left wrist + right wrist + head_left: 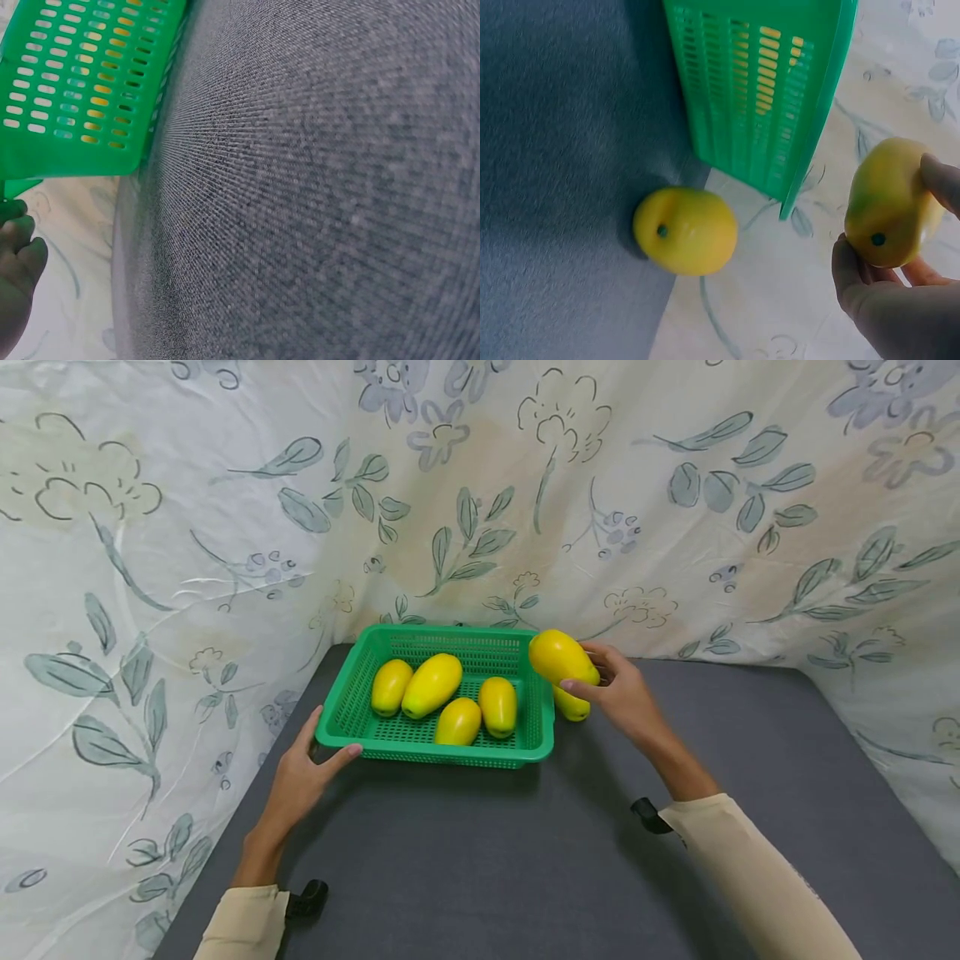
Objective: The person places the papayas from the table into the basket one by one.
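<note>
A green plastic basket (442,755) with slotted walls holds several yellow mangoes, among them one mango (432,686) lying aslant and another mango (498,707) toward the right. At the front left corner, my left hand (303,777) grips the basket, thumb over the front rim and fingers along the left side. My right hand (618,697) holds a mango (561,657) above the right rim, fingers round its far side and thumb beneath. Beside the basket's right wall one more mango (685,231) rests on the table, partly hidden by the right hand's mango in the head view.
Dark grey cloth covers the table (465,860). Floral fabric (465,485) hangs along the back and sides, close behind the basket. Each wrist wears a dark strap-on device, the left device (307,900) and the right device (651,816).
</note>
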Tool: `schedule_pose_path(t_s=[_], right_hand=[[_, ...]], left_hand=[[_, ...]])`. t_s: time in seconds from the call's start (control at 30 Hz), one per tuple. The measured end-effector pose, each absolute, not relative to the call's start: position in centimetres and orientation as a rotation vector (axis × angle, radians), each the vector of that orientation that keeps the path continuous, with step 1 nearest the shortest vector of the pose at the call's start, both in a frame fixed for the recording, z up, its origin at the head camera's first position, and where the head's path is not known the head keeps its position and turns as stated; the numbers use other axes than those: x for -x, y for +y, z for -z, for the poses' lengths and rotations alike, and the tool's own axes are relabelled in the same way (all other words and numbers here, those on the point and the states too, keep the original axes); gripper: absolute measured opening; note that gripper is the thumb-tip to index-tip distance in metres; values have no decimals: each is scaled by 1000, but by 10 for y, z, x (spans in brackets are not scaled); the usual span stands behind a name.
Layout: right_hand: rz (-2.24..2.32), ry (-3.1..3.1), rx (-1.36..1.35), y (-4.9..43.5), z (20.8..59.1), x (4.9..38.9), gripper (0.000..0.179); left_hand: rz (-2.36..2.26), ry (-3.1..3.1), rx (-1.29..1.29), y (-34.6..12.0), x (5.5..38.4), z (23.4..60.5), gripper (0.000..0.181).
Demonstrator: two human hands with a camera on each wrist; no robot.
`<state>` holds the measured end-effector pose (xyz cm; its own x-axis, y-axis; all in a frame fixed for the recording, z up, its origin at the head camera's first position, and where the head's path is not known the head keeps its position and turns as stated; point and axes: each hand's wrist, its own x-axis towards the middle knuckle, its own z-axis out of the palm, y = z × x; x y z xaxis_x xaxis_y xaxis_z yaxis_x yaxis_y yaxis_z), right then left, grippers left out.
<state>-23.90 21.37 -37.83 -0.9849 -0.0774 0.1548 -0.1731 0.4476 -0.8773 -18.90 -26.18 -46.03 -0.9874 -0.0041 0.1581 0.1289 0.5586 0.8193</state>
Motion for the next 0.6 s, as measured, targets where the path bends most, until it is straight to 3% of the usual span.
schedule_pose_path(t_s=[0.6], right_hand=[[-1615,-2640,-569,175,384,219,74]], left_hand=[[1406,-2656,101,-263,190,462,102]])
